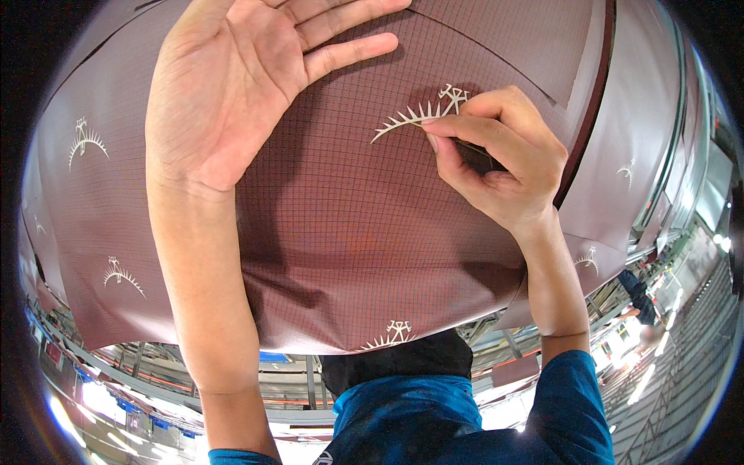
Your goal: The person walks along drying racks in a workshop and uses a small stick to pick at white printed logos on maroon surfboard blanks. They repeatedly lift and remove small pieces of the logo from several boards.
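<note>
Maroon fabric with a fine dark grid (364, 209) lies spread before me and hangs over the near edge. My left hand (232, 93) is open above it at the upper left, palm turned up and fingers stretched to the right. My right hand (508, 151) has its thumb and forefinger pinched together at a cream spiky arc motif (407, 118) on the fabric. Whatever sits between those fingertips is too small to make out. The right hand's other fingers are curled in, and they cover part of the motif.
More cream motifs (124, 275) dot the fabric. A dark strip (593, 101) runs along its right side, with paler sheets (639, 93) beyond. Below the fabric's hanging edge show metal frame parts (294, 376). Another person (639, 298) stands far off at the right.
</note>
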Action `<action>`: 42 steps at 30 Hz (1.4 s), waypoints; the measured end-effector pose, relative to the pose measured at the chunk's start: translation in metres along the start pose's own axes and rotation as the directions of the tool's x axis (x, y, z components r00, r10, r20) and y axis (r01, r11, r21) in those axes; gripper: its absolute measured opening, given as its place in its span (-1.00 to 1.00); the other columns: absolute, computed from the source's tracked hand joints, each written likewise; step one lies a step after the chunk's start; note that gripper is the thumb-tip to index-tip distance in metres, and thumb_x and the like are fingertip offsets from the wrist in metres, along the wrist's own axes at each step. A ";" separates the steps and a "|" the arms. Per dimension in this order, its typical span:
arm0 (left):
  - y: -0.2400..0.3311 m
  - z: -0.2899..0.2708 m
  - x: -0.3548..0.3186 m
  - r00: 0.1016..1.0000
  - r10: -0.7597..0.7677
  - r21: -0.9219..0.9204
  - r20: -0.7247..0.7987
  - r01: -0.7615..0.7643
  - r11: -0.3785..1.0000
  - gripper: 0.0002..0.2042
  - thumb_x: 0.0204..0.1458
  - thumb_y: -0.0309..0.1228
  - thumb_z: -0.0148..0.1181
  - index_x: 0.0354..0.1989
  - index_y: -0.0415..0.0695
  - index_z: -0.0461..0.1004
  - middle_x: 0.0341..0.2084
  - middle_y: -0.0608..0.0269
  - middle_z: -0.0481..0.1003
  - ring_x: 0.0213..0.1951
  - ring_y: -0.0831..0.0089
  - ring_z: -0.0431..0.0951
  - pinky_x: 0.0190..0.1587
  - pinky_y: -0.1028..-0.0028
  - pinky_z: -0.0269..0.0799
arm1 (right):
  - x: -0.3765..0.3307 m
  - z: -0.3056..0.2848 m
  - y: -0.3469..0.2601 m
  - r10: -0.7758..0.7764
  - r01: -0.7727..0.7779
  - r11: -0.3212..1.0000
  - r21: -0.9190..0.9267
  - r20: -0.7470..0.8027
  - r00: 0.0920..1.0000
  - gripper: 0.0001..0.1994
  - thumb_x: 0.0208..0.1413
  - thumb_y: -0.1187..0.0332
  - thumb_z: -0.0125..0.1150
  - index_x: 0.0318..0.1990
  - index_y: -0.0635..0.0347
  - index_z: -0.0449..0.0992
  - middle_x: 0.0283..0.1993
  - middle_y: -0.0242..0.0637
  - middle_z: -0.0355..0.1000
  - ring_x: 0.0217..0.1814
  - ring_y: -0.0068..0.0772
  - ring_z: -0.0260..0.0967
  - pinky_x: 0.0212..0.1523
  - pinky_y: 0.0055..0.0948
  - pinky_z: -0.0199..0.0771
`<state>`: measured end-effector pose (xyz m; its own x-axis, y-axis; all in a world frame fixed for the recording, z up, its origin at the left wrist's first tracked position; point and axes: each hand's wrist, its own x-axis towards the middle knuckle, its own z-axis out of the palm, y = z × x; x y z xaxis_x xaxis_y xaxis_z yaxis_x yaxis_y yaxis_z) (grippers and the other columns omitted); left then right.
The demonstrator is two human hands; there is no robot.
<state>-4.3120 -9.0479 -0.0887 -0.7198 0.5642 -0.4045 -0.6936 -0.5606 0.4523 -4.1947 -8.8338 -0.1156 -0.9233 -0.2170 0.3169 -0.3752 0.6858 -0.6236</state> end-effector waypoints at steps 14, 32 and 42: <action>0.001 0.002 -0.001 1.000 -0.004 -0.004 -0.009 0.004 1.000 -0.28 0.37 0.04 -0.25 0.25 -0.56 0.17 0.19 -0.47 0.32 0.25 -0.16 0.38 0.23 -0.07 0.40 | -0.001 0.001 0.001 -0.002 0.002 1.000 0.006 -0.003 1.000 -0.72 -0.31 0.57 0.48 -0.34 0.05 0.68 -0.41 -0.44 0.43 -0.39 -0.44 0.41 -0.37 -0.49 0.43; -0.005 -0.017 -0.001 0.993 -0.106 0.087 0.053 0.101 0.991 -0.29 0.39 0.01 -0.35 0.29 -0.54 0.20 0.25 -0.44 0.28 0.31 -0.09 0.33 0.33 0.08 0.29 | 0.070 0.006 0.010 0.129 -0.098 0.973 0.210 -0.139 0.982 -0.87 0.03 0.64 0.35 -0.25 0.31 0.66 -0.35 -0.42 0.47 -0.39 -0.70 0.29 -0.39 -0.67 0.25; -0.006 -0.017 -0.002 0.993 -0.100 0.052 0.060 0.097 0.994 -0.29 0.39 0.01 -0.34 0.28 -0.57 0.19 0.24 -0.44 0.29 0.32 -0.12 0.31 0.34 0.07 0.28 | 0.067 0.016 0.017 0.179 -0.134 0.947 0.291 -0.133 0.975 -0.86 0.04 0.62 0.36 -0.23 0.27 0.68 -0.34 -0.46 0.49 -0.39 -0.77 0.27 -0.40 -0.72 0.24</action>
<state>-4.3065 -9.0557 -0.1041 -0.6435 0.6532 -0.3991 -0.7580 -0.4709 0.4514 -4.2644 -8.8475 -0.1167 -0.9563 0.0036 0.2925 -0.2554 0.4769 -0.8410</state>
